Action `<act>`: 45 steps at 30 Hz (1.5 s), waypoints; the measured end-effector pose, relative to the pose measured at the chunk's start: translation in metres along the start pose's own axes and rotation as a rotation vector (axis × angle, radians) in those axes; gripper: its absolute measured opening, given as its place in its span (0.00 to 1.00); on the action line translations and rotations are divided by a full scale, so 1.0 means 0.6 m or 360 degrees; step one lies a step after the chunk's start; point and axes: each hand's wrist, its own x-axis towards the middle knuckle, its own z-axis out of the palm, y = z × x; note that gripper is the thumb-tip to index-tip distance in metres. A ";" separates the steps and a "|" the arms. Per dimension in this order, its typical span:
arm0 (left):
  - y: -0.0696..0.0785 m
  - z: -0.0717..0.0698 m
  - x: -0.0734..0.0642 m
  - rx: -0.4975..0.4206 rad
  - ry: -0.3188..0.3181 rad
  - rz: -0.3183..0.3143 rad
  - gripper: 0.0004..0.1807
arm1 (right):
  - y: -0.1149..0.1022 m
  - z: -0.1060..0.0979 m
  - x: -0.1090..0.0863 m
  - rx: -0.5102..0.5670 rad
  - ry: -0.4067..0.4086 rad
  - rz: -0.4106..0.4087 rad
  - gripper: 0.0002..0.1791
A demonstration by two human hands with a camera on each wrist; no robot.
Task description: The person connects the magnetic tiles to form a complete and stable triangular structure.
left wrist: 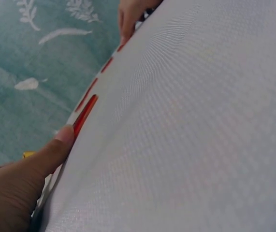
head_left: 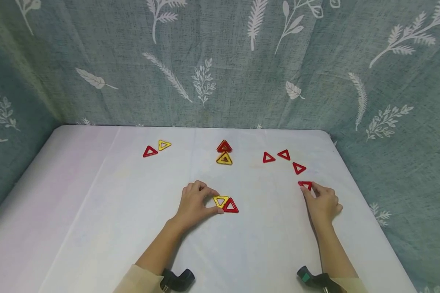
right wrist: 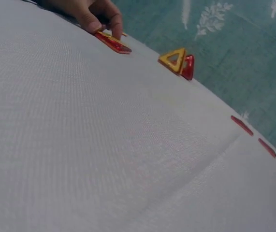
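Note:
My left hand (head_left: 195, 204) holds a yellow open-centred triangle tile (head_left: 221, 200) between thumb and fingertips near the middle of the table. A red triangle tile (head_left: 230, 206) lies flat against its right side, edge to edge, with the thumb tip at its lower left corner. Over on the right, my right hand (head_left: 323, 203) pinches another red triangle tile (head_left: 305, 185) by thumb and index finger, one point facing down. In the right wrist view, the left hand (right wrist: 99, 17) grips the tile pair low over the cloth; only the right thumb tip shows at the edge.
Behind the left hand, yellow triangle pieces (right wrist: 174, 60) stand tilted beside red ones (right wrist: 188, 67). Three loose red tiles, one of them this tile (head_left: 269, 157), lie at back right. A red tile (head_left: 150, 151) and a yellow tile (head_left: 164, 145) lie back left. Patterned curtain (head_left: 220, 81) borders the white table.

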 end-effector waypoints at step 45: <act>0.036 0.018 -0.010 -0.0161 0.0155 -0.0130 0.16 | -0.068 0.051 -0.059 0.0362 -0.0575 -0.0767 0.16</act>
